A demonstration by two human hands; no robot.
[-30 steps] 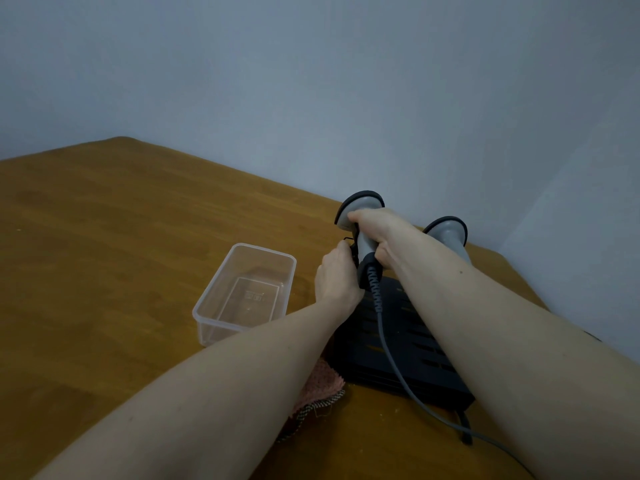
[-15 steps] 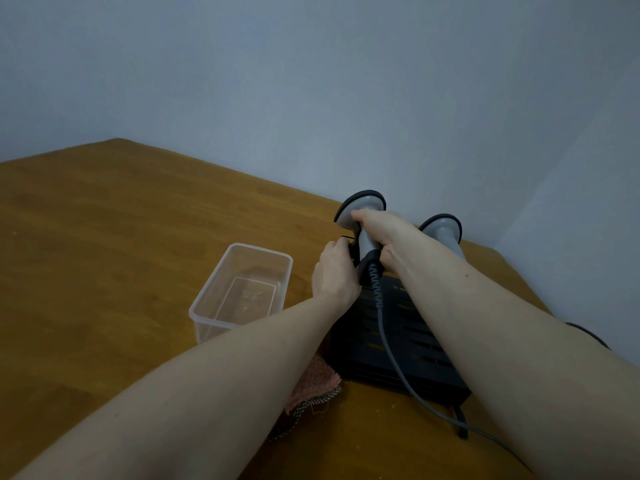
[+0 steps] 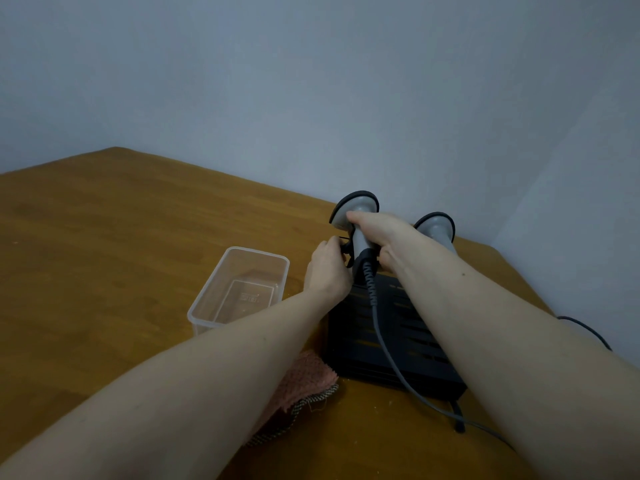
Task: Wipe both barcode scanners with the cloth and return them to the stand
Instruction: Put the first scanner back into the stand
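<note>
no readable brand or label anywhere; there's embossed marking on the tub floor but i can't read it. nearest me, my left forearm crosses over the pink cloth [image 3: 298, 382] lying on the wooden table [image 3: 104, 254], hiding most of it. just behind it the black slotted stand [image 3: 391, 341], grey cable [image 3: 384, 348] trailing over its top toward me. clear plastic tub [image 3: 239, 289] sits left of the stand. my right hand [image 3: 377, 233] is wrapped around the near scanner [image 3: 356, 216] handle, upright at the stand's far end. my left hand [image 3: 327, 268] is curled at that scanner's base; can't tell what it grips. second scanner [image 3: 434, 228] stands right, partly behind my arm.
</note>
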